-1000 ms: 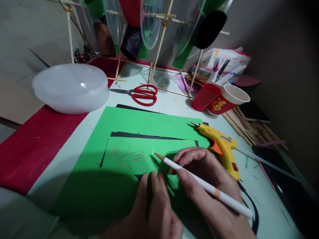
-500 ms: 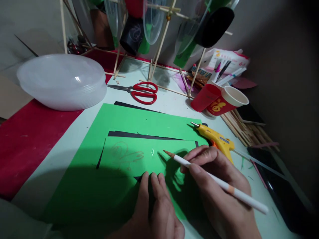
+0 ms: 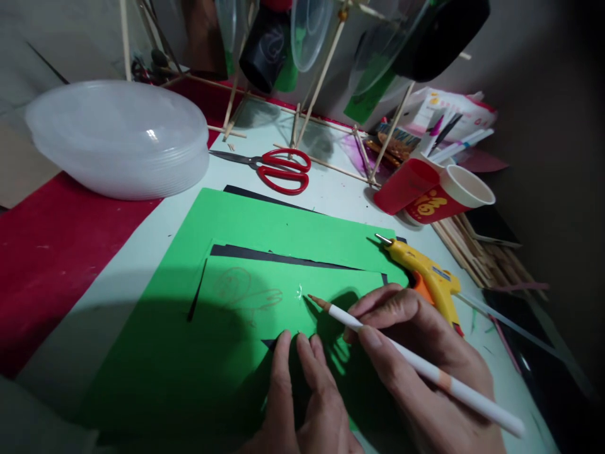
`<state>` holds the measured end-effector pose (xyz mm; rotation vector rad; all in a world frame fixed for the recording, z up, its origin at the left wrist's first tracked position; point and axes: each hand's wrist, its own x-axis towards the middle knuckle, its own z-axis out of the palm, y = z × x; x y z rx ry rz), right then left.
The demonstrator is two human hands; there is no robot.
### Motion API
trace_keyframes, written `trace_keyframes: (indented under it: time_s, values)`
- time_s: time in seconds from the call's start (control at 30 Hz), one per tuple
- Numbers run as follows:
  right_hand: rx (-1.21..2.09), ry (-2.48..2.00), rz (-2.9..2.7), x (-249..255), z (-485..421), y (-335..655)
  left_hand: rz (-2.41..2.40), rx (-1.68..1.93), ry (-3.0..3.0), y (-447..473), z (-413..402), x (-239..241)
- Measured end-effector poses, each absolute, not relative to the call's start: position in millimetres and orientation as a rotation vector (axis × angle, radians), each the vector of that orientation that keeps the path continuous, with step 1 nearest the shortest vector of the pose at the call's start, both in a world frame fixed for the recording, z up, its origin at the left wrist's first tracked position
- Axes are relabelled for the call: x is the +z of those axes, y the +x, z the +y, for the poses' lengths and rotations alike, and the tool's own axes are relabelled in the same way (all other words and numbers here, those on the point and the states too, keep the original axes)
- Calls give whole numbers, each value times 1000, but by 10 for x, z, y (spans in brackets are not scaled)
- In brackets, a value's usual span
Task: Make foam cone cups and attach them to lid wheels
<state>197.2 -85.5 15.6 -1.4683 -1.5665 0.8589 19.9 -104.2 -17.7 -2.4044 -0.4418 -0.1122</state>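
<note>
1. Grips the white pencil (image 3: pixel 463 392) in the closed right hand (image 3: pixel 416 353), tip now drawn slightly right of the shiny spot (image 3: pixel 299 291) on the small green sheet (image 3: pixel 265 296).
2. Presses the open left hand (image 3: pixel 307 403) flat on that sheet's near edge, as before.
3. Open room leftward; glue gun (image 3: pixel 425 274) just beside the right hand.

A pale worktop (image 3: pixel 340 192) fills the view, its left part covered by a dull red sheet (image 3: pixel 57 252). Behind it rises a plain grey wall (image 3: pixel 543 75), bare, sinking into deep shade on the right. At far left is a grey surface (image 3: pixel 61 38) crossed by a dark line; floor or wall, it is hard to tell. A strip of brown board (image 3: pixel 19 170) lies beside the red. The light is dim, and a broad shadow lies over the near worktop
</note>
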Motion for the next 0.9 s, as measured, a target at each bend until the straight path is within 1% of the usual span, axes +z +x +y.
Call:
trace_keyframes:
  time_s: [0.27, 0.47, 0.9]
  values:
    - [893, -1514, -1529, 149, -872, 1971, -447, -114, -2372, 234, -1043, -188]
    - [940, -1526, -1450, 143, -874, 1955, -489, -229, -2459, 234, -1033, -177]
    - [950, -1483, -1461, 120, -880, 1962, -589, -253, -2511, 235, -1071, -184]
